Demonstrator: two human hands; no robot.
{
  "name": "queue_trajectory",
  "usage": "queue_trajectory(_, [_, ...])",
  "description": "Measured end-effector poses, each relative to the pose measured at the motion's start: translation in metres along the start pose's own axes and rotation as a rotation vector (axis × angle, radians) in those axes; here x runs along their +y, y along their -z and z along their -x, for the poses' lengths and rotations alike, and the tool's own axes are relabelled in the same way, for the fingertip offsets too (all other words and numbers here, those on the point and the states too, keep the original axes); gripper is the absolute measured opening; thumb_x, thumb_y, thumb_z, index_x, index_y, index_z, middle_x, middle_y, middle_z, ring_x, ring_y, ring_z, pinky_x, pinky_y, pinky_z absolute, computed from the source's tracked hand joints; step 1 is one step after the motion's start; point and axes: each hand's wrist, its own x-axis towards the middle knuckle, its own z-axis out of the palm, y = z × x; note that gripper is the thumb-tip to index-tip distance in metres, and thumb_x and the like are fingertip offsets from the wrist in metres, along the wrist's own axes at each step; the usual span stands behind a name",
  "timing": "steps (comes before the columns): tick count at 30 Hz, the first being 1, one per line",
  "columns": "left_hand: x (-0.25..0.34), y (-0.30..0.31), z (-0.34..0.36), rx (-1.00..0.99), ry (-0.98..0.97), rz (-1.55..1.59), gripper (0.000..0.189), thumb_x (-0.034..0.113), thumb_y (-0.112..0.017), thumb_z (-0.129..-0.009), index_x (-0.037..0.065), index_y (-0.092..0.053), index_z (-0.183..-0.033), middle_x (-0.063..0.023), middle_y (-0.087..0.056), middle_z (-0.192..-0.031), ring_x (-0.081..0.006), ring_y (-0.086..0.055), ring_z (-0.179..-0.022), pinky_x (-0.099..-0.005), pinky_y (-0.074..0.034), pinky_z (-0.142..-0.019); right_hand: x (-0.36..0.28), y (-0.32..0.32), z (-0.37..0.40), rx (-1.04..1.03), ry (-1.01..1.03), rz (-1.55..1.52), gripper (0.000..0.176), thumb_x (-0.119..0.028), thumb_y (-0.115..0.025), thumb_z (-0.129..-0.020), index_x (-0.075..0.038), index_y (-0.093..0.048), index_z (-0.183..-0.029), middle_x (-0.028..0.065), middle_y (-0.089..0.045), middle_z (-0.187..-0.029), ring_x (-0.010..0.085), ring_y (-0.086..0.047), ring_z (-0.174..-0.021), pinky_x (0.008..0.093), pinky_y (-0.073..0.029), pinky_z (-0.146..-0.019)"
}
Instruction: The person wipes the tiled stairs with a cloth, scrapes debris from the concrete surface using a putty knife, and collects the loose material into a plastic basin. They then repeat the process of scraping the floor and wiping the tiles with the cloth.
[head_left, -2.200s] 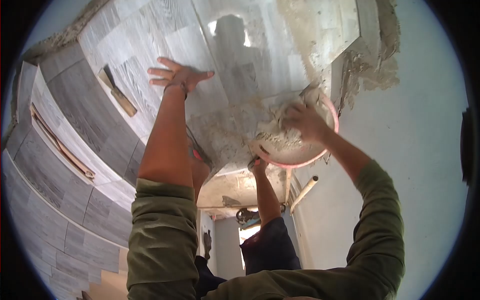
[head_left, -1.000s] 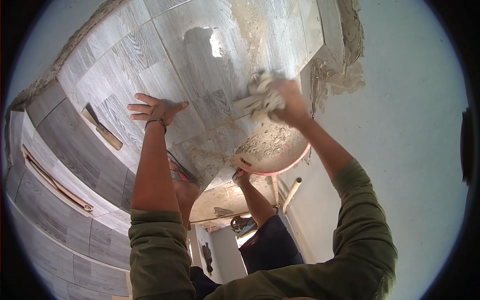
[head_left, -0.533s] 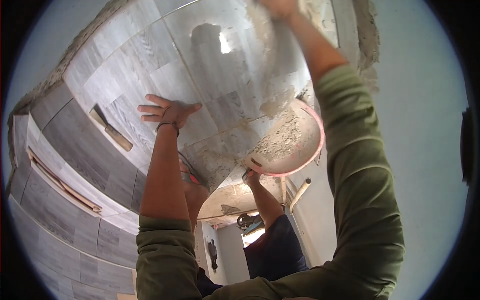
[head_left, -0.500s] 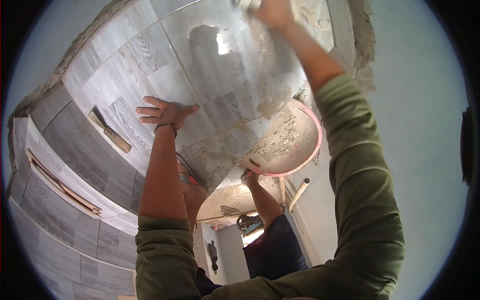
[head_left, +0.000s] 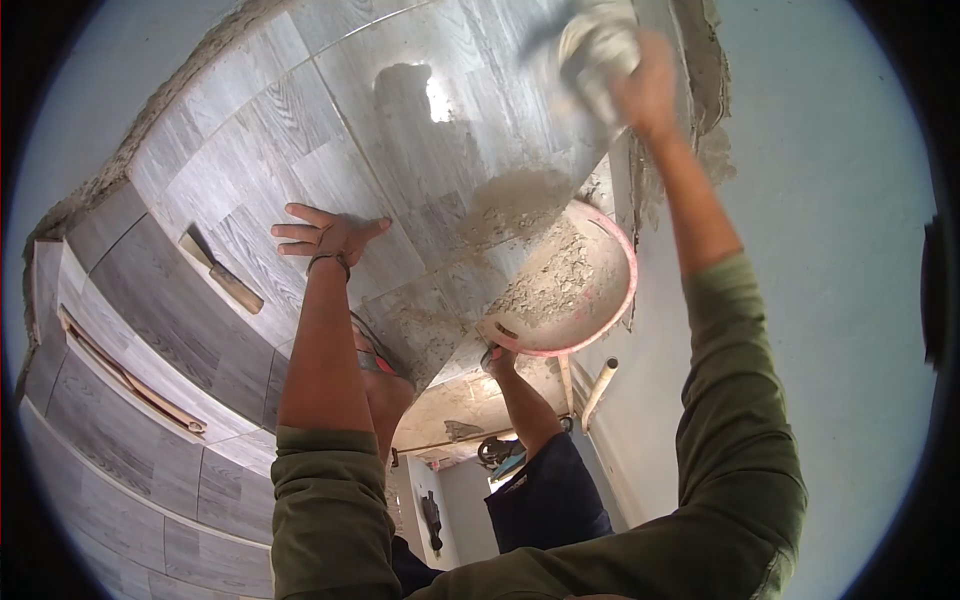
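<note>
My left hand (head_left: 333, 236) rests flat on the grey wood-look floor tiles (head_left: 400, 160), fingers spread, holding nothing. At the far right of the tiles, my right hand (head_left: 650, 85) is closed on a crumpled whitish rag (head_left: 598, 60), smeared by motion. A wet, sandy smear of mortar (head_left: 520, 195) lies on the tiles between my hands. Below it stands a pink-rimmed basin (head_left: 637, 262) with crumbly grey mortar (head_left: 560, 270) inside. Left of my left hand lies a scraper (head_left: 222, 270) with a wooden handle.
A rough mortar edge (head_left: 708, 70) runs along the pale wall (head_left: 820, 200) on the right. My feet are at the tile edge, one beside the basin. A pipe (head_left: 600, 385) leans near the wall. A long wooden-edged strip (head_left: 130, 375) lies at the left.
My right hand has swept right and toward me with the rag, nearer the wall. The wet smear above the basin looks wider and darker. My left hand has stayed in place.
</note>
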Motion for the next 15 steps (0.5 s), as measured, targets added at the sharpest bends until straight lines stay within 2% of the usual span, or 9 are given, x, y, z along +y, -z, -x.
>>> queue_trajectory(2, [-0.002, 0.002, -0.001, -0.011, 0.008, 0.018, 0.165, 0.062, -0.091, -0.058, 0.006, 0.037, -0.147, -0.0346, 0.036, -0.151, -0.0575, 0.029, -0.141, -0.0697, -0.012, -0.117, 0.055, -0.026, -0.014, -0.035, -0.198, 0.147, 0.059, -0.026, -0.079, -0.074, -0.005, -0.062, -0.127, 0.0179, -0.061, -0.122, 0.0336, -0.055, -0.111, 0.0462, -0.043, -0.101])
queue_trajectory(4, [-0.002, 0.01, 0.006, -0.045, -0.001, 0.051, 0.167, 0.056, -0.094, -0.058, 0.008, 0.041, -0.145, -0.0325, 0.043, -0.149, -0.0552, 0.037, -0.138, -0.0702, -0.012, -0.117, 0.033, -0.048, -0.006, -0.017, -0.237, 0.232, 0.06, -0.027, -0.078, -0.074, -0.006, -0.062, -0.128, 0.0182, -0.061, -0.12, 0.0335, -0.053, -0.112, 0.0445, -0.042, -0.101])
queue_trajectory(6, [-0.003, 0.008, 0.004, -0.038, 0.009, 0.04, 0.167, 0.057, -0.093, -0.058, 0.008, 0.04, -0.146, -0.033, 0.042, -0.149, -0.0555, 0.036, -0.139, -0.0709, -0.013, -0.116, 0.017, -0.067, 0.008, -0.06, -0.258, 0.25, 0.061, -0.032, -0.079, -0.074, -0.009, -0.062, -0.127, 0.0163, -0.06, -0.118, 0.0317, -0.05, -0.116, 0.0431, -0.041, -0.102])
queue_trajectory(8, [-0.003, 0.005, 0.004, -0.028, 0.0, 0.044, 0.166, 0.057, -0.093, -0.058, 0.008, 0.039, -0.146, -0.0334, 0.041, -0.149, -0.0557, 0.035, -0.139, -0.0715, -0.013, -0.116, -0.027, -0.068, 0.034, -0.148, -0.071, 0.135, 0.057, -0.034, -0.082, -0.072, -0.015, -0.064, -0.123, 0.0114, -0.059, -0.119, 0.0279, -0.049, -0.113, 0.0435, -0.042, -0.101])
queue_trajectory(10, [-0.004, 0.004, 0.002, -0.012, -0.023, 0.058, 0.166, 0.058, -0.093, -0.058, 0.008, 0.038, -0.147, -0.0338, 0.04, -0.15, -0.0559, 0.033, -0.14, -0.0721, -0.014, -0.116, -0.085, -0.057, 0.063, -0.334, -0.111, 0.081, 0.059, -0.032, -0.085, -0.071, -0.018, -0.063, -0.124, 0.0108, -0.058, -0.121, 0.0286, -0.048, -0.117, 0.0411, -0.045, -0.1])
queue_trajectory(11, [-0.003, 0.002, 0.0, -0.003, -0.027, 0.052, 0.166, 0.058, -0.093, -0.058, 0.008, 0.038, -0.147, -0.034, 0.039, -0.15, -0.0558, 0.033, -0.14, -0.0719, -0.014, -0.116, -0.097, -0.064, 0.089, -0.286, -0.048, 0.045, 0.057, -0.029, -0.084, -0.071, -0.019, -0.064, -0.123, 0.0099, -0.057, -0.122, 0.0282, -0.048, -0.118, 0.0409, -0.044, -0.101])
queue_trajectory(14, [-0.01, -0.004, -0.004, 0.025, -0.023, 0.039, 0.166, 0.059, -0.093, -0.058, 0.008, 0.037, -0.147, -0.0342, 0.038, -0.151, -0.0558, 0.031, -0.141, -0.0705, -0.015, -0.116, -0.135, -0.051, 0.142, -0.457, 0.073, -0.033, 0.059, -0.019, -0.087, -0.066, -0.021, -0.064, -0.121, 0.0082, -0.057, -0.12, 0.0268, -0.051, -0.116, 0.0419, -0.046, -0.097])
queue_trajectory(15, [-0.009, -0.002, -0.002, 0.035, -0.034, 0.04, 0.165, 0.059, -0.092, -0.059, 0.008, 0.036, -0.148, -0.034, 0.037, -0.152, -0.056, 0.028, -0.142, -0.0696, -0.016, -0.116, -0.14, -0.054, 0.163, -0.479, 0.069, -0.18, 0.059, -0.018, -0.087, -0.065, -0.019, -0.064, -0.12, 0.0089, -0.058, -0.119, 0.0282, -0.053, -0.116, 0.0416, -0.047, -0.094])
